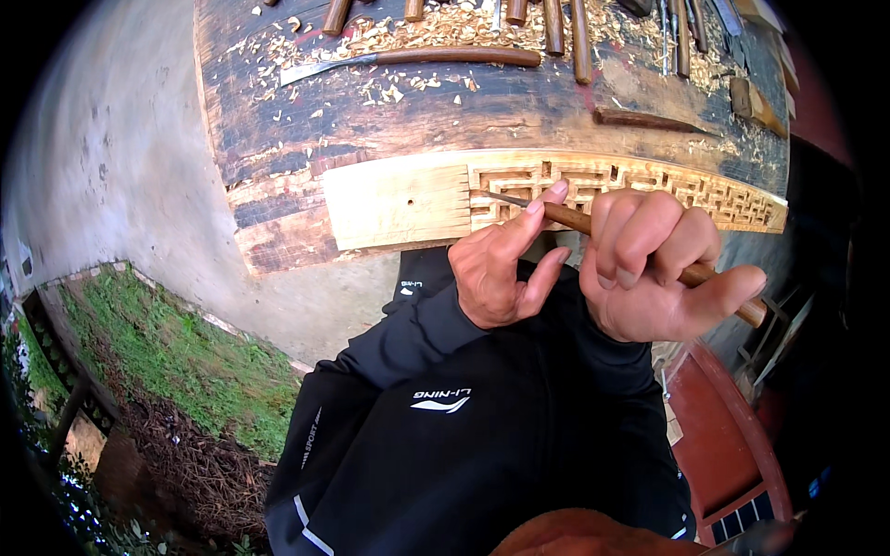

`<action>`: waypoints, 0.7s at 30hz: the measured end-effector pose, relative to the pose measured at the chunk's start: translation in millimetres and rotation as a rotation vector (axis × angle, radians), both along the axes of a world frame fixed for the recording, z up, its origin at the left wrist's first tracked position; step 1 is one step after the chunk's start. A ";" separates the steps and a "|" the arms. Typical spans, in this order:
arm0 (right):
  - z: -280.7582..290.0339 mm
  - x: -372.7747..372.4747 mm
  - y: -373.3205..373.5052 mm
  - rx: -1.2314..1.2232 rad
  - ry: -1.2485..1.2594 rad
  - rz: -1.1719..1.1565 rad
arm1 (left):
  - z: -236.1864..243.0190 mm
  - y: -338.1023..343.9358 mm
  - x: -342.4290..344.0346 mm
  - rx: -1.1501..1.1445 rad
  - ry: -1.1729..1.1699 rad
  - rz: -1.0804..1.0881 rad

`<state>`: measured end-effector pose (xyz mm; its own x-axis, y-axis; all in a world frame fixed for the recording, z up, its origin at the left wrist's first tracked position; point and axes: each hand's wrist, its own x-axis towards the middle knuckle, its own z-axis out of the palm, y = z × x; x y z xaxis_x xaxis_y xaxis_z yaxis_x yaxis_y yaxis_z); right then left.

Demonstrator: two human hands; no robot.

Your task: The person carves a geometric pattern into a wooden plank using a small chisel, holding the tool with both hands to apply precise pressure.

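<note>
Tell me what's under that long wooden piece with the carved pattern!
The carved board lies on a worn wooden tabletop, which shows beyond its far edge and past its left end. The part directly beneath is covered, so I can't see that.

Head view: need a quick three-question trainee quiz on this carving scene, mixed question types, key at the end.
1. Multiple choice: which hand has its fingers curled around the wooden handle of the carving tool? A) left B) right C) neither
2. True or false: the left end of the pale board is covered in carved fretwork.
3. Fill in: toward the far side of the workbench, pale ____ lie scattered around the other tools.

Key:
1. B, the right hand.
2. False; that end is plain apart from a small dark hole, and the fretwork lies to its right.
3. Wood chips.
</note>
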<state>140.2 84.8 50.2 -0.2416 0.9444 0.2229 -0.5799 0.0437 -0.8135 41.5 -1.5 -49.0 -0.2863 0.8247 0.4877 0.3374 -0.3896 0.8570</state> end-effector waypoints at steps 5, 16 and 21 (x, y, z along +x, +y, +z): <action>-4.7 -3.0 12.8 0.170 -0.051 0.147 | 1.2 -2.3 -2.2 0.006 -0.044 0.003; -0.9 -15.0 51.8 0.293 -0.048 0.595 | -6.8 -8.8 2.0 0.003 -0.103 0.043; 6.9 -22.6 56.3 0.319 -0.062 0.681 | -3.1 -11.4 0.1 0.018 -0.079 0.067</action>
